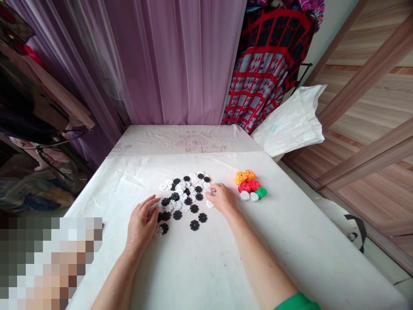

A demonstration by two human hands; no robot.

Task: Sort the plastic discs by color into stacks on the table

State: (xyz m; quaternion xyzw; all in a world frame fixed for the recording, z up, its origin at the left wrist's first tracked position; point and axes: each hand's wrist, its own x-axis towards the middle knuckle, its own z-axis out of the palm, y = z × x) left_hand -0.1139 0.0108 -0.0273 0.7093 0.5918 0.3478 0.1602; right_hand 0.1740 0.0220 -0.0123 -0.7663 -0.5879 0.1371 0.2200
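Note:
A loose pile of black and white notched plastic snowflake discs lies mid-table, with a black disc (194, 225) at its near side. My left hand (142, 221) rests at the pile's left edge, fingers stretched and apart, holding nothing visible. Beside its thumb are a black disc (164, 228) and a pale disc (158, 232). On the right edge of the pile, my right hand (222, 199) has its fingers bent, fingertips closed at a white snowflake disc (208, 190). Another white disc (210, 204) lies under that hand, partly covered.
Right of my right hand sit small stacks of orange discs (245, 175), red discs (249, 186), a green disc (261, 193) and white discs (244, 196). A white bag (290, 122) stands at the table's (200, 275) far right edge. A person's blurred-out part shows lower left.

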